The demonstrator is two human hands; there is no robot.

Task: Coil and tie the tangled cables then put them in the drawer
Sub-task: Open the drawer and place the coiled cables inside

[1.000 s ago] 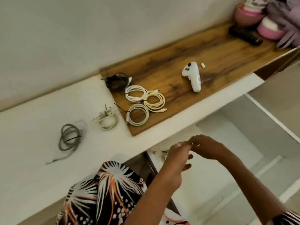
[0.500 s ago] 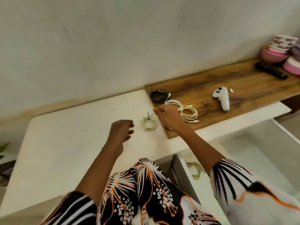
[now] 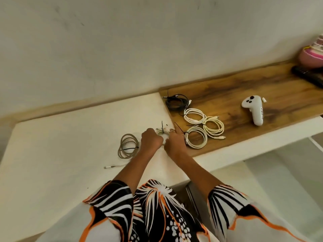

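A small pale green coiled cable [image 3: 161, 132] with a black tie lies on the white counter [image 3: 70, 137]. My left hand [image 3: 151, 141] and my right hand [image 3: 174, 142] both grip it with curled fingers, covering most of it. Left of them lies a grey coiled cable [image 3: 127, 145], tied, its plug end trailing toward me. On the wooden top [image 3: 244, 95] to the right lie a black coil [image 3: 177, 101] and three white or cream tied coils [image 3: 194, 116], [image 3: 214, 128], [image 3: 196, 139]. The drawer's edge [image 3: 192, 198] shows below the counter by my right arm.
A white handheld controller [image 3: 254, 109] lies on the wooden top, with a small white piece beside it. Pink bowls [image 3: 312, 55] and a black remote [image 3: 307, 75] sit at the far right. A plain wall runs behind the counter.
My hands rose from the drawer to the counter. The left hand moved right and the right hand moved left; both now grip the small green coil.
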